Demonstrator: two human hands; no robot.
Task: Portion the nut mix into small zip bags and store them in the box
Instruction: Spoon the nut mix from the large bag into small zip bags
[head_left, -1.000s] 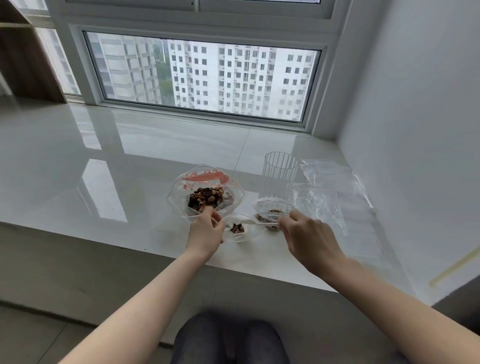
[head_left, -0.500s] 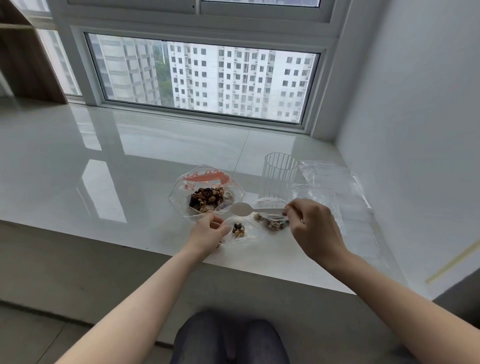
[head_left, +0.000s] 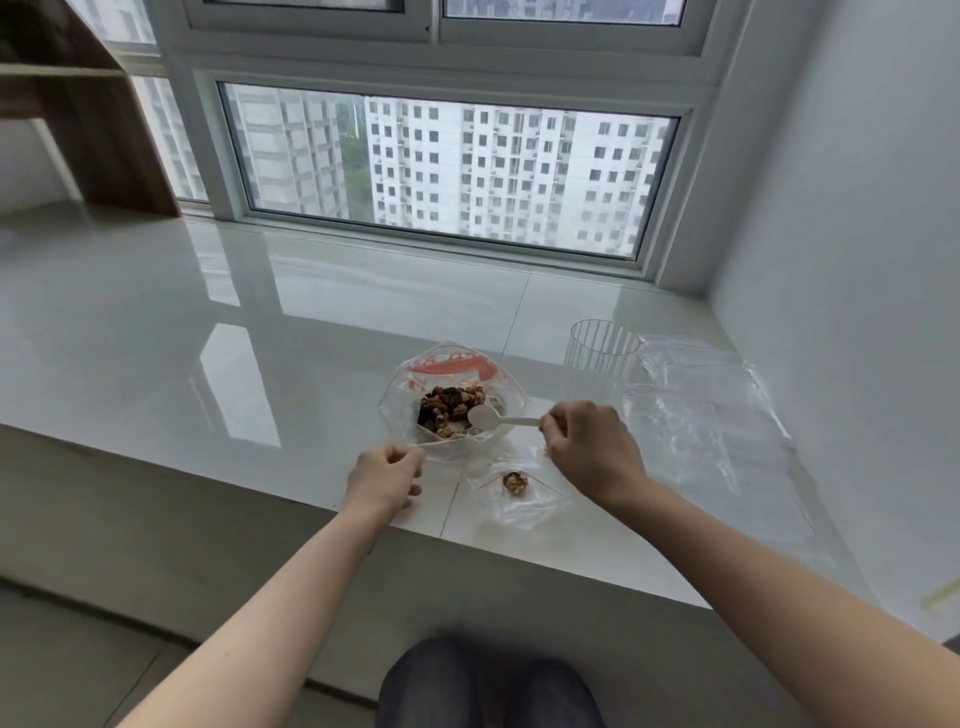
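A large clear bag (head_left: 400, 400) with a red zip strip lies open on the white sill, holding the brown nut mix (head_left: 451, 405). My left hand (head_left: 384, 475) pinches the near edge of this bag's mouth. My right hand (head_left: 589, 447) grips the handle of a white plastic spoon (head_left: 488, 417), whose empty bowl hovers at the bag's mouth above the nuts. A small clear zip bag (head_left: 522, 506) lies flat between my hands with a few nuts (head_left: 515, 482) inside. Another small bag with nuts is mostly hidden under my right hand.
A ribbed clear plastic cup (head_left: 602, 358) stands behind my right hand. Several empty clear bags (head_left: 701, 415) lie spread to the right by the white wall. The sill's front edge (head_left: 234, 467) runs just below my wrists. A wooden shelf (head_left: 88, 114) stands far left.
My left hand let go of the small bag and took hold of the big bag's edge. My right hand carried the emptied spoon from the small bag to the big bag's mouth.
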